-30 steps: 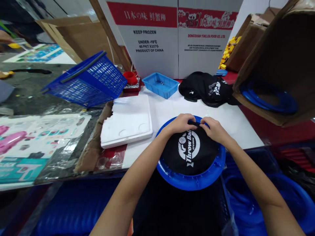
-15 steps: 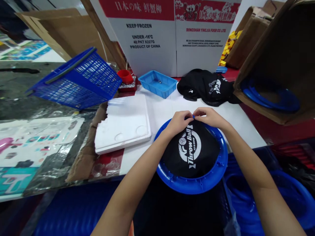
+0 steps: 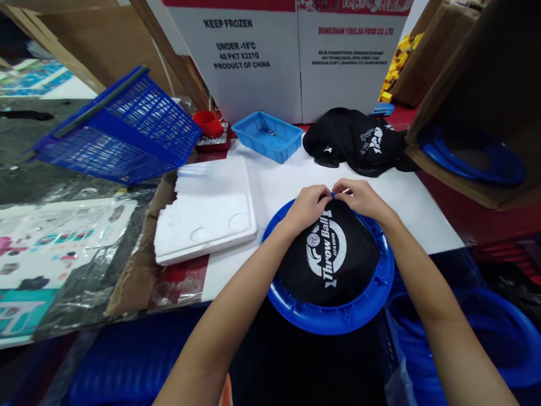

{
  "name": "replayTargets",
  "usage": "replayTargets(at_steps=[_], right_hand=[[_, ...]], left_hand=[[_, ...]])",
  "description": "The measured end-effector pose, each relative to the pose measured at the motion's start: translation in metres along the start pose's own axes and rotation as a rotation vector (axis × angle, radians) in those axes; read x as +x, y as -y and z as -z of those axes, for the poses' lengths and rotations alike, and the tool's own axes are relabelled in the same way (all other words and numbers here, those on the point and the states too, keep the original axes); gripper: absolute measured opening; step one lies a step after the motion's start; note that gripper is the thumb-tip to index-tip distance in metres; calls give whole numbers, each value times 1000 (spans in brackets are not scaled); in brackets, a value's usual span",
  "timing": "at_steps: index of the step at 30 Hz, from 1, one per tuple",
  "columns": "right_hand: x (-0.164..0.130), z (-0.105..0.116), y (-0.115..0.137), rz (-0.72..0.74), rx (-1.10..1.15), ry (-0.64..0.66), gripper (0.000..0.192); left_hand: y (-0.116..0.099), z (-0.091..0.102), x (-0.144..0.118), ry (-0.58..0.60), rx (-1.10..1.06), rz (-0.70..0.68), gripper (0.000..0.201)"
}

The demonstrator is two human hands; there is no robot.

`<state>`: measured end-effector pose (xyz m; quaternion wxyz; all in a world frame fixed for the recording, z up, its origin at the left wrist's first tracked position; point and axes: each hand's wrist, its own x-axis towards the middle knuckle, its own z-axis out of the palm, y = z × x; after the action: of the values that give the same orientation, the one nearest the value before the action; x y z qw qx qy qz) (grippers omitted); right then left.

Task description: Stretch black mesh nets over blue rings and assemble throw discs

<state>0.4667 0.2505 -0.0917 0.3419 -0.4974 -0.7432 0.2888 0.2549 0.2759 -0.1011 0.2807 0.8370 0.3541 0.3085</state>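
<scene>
At the bench's near edge, the left hand and right hand meet fingertip to fingertip, both pinching the black mesh net at the far rim of the blue plastic ring. The net spreads from the hands toward the person. Beyond lie spare black nets and a small blue tray; a white foam slab lies to the left, nothing blocking.

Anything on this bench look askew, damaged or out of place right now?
Two things. The blue basket at the far left sits tipped on its side rather than upright. The cardboard sheet under the white foam tray has a torn, ragged edge. The left hand and right hand pinch black mesh at the blue ring's far rim.
</scene>
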Motion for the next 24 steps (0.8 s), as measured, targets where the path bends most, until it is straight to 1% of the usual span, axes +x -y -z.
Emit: replayTargets(at_steps=[3,5,11,14,17,20,22,24], right_hand=[[-1,-1,0,67,-80,0,16],[-1,-1,-1,90,-95,-7,15],[1,-3,-7,70,0,-28,11],[1,-4,-9,91,-23,-25,12],[1,-5,-10,120,-71,-37,13],[1,-5,-10,95,-31,-36,12],[2,-4,-11,87,-12,-26,12],[2,-4,-11,111,-46,-25,14]], left_hand=[[-1,-1,0,-9,29,-14,11],[-1,-2,1,-15,39,-5,12],[-3,-6,4,-44,51,56,11],[-3,-7,5,-47,24,76,11],[-1,-5,6,-28,-16,86,12],[-1,-2,7,2,-37,85,11],[-2,0,9,13,-22,83,11],[-3,3,11,35,10,88,13]])
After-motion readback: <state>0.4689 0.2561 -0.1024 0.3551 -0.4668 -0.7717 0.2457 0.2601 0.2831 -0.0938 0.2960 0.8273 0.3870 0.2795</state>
